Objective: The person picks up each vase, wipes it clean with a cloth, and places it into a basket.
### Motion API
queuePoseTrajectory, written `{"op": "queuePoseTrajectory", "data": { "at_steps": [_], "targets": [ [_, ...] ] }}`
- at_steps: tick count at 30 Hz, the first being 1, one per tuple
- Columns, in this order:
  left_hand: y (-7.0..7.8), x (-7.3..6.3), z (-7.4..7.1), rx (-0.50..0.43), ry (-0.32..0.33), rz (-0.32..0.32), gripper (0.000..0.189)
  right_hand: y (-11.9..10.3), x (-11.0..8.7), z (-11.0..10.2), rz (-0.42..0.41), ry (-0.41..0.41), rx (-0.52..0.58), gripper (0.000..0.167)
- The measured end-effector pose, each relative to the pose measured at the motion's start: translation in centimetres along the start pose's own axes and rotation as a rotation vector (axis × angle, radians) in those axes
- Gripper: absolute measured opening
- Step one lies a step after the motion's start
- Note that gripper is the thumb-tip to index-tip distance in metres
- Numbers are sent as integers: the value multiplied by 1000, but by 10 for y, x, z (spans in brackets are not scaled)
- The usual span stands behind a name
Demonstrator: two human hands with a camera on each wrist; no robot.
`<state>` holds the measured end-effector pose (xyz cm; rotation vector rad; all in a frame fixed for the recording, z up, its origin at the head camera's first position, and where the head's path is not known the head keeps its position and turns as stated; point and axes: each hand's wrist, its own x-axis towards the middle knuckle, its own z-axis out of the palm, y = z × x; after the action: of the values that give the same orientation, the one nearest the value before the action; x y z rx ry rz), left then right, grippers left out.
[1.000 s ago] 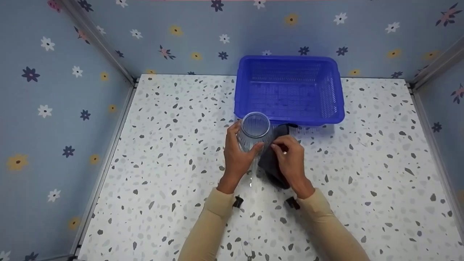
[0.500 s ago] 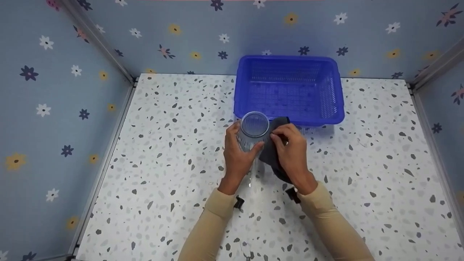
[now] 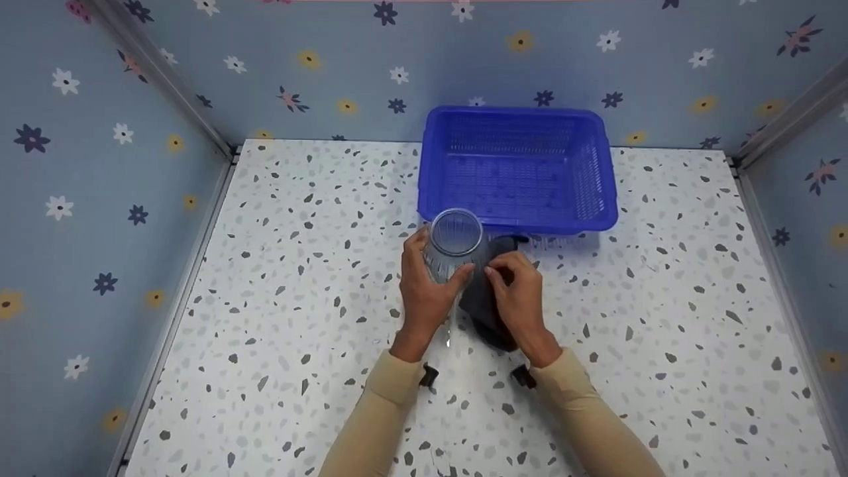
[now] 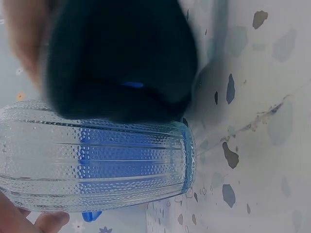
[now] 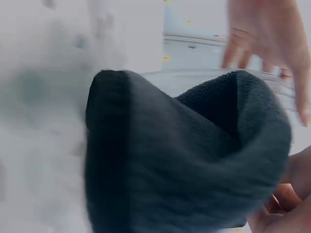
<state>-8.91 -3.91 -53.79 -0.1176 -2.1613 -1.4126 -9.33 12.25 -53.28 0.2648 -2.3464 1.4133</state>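
Note:
A clear ribbed glass jar [image 3: 457,233] stands upright in front of the basket, its round mouth facing up. My left hand [image 3: 424,291] grips the jar's left side, thumb across the near side. Dimpled ribs and the jar's base [image 4: 188,155] show in the left wrist view, at or close to the tabletop. Pinched in my right hand [image 3: 522,295] is a dark grey cloth [image 3: 480,301], which hangs folded along the jar's right side. In the right wrist view the cloth [image 5: 194,160] hides much of the jar.
A blue plastic basket [image 3: 517,225] with slotted walls stands behind the jar against the flowered back wall [image 3: 344,73]. Flowered panels also close off the left and right sides of the speckled white table [image 3: 318,265].
My right hand slid the cloth up toward the basket along the jar, then back down toward me. The left hand keeps its grip on the jar. The head view shifted slightly.

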Motion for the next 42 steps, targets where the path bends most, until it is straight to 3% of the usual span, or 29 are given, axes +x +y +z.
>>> {"op": "queuePoseTrajectory", "data": {
  "at_steps": [5, 11, 21, 27, 35, 42],
  "targets": [
    [0, -2, 3, 1, -17, -13, 80, 15, -9, 6, 39, -18, -8, 7],
    [1, -3, 8, -6, -22, -8, 82, 17, -10, -1, 34, 6, 25, 16],
    [4, 3, 10, 22, -56, -2, 93, -15, 8, -19, -20, 79, 89, 6],
    [1, 3, 8, -1, -74, -21, 89, -37, 23, -24, -44, 56, 27, 5],
    [1, 3, 3, 17, -69, -44, 89, -41, 24, -22, -65, 18, -11, 5],
    [1, 2, -4, 32, -56, -84, 91, -38, 21, -11, -114, 45, -7, 4]
  ]
}}
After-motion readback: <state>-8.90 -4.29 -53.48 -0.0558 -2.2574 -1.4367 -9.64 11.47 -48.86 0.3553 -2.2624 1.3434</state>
